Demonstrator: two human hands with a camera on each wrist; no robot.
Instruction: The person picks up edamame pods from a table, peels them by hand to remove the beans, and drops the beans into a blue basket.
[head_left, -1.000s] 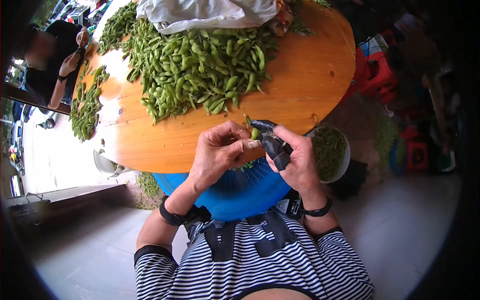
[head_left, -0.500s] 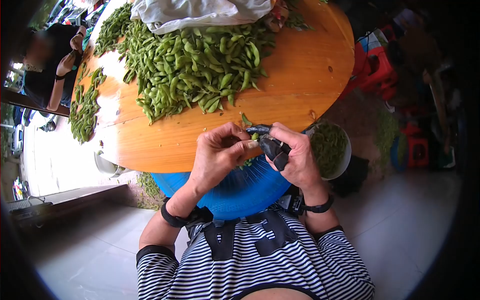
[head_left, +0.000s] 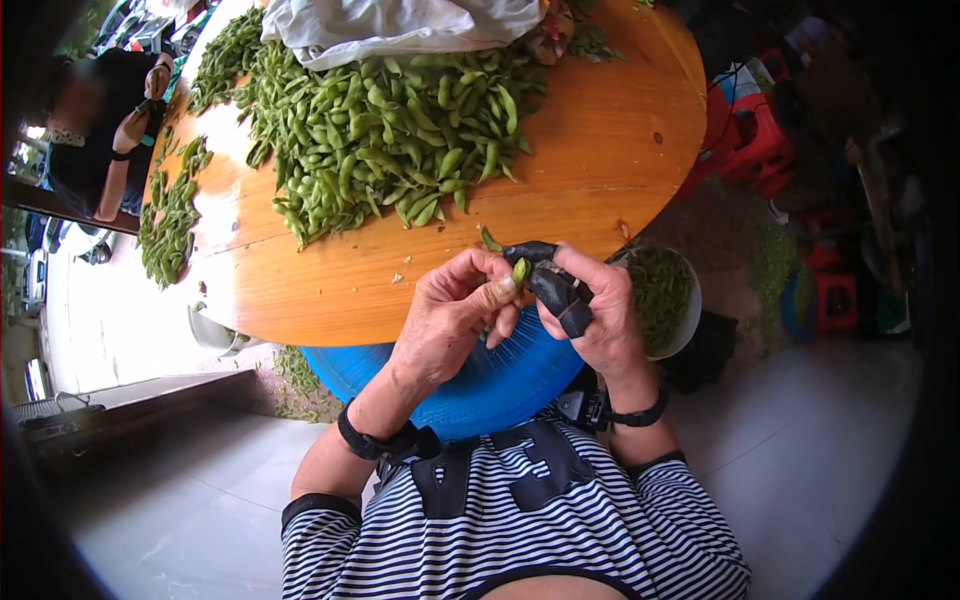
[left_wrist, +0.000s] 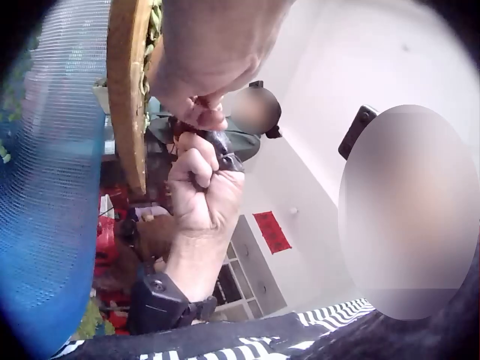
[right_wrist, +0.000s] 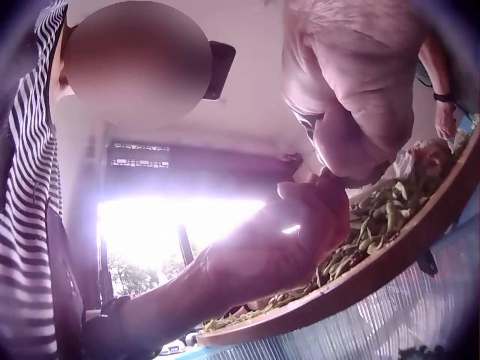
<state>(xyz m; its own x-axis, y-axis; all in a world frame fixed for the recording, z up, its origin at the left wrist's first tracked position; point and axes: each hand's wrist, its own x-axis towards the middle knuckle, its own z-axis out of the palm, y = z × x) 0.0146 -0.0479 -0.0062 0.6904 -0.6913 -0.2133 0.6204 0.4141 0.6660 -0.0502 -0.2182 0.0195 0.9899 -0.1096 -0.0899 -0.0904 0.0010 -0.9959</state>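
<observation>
In the head view, the left hand [head_left: 455, 310] pinches a green pod [head_left: 520, 271] between thumb and forefinger, over the table's near edge. Touching distance to its right, the right hand [head_left: 595, 305] has its fingers curled, with dark coverings on thumb and forefinger around the pod's other side. Whether the right fingers grip the pod itself is hard to see. A small green piece [head_left: 490, 240] lies by the dark fingertip. A large heap of green pods [head_left: 380, 140] covers the table beyond. The left wrist view shows the right hand [left_wrist: 206, 187] with curled fingers; the pod is hidden there.
Below the hands is a blue basin [head_left: 480, 395]. A white bucket of pods [head_left: 660, 300] stands right of the wooden table [head_left: 610, 140]. A white cloth [head_left: 400, 25] lies behind the heap; smaller pods [head_left: 170, 225] lie left. Another person [head_left: 95, 140] sits at the far left.
Both hands have shifted slightly right. The green pod between them now shows more openly, tilted up at the left fingertips. Small bits have appeared on the table left of the hands.
</observation>
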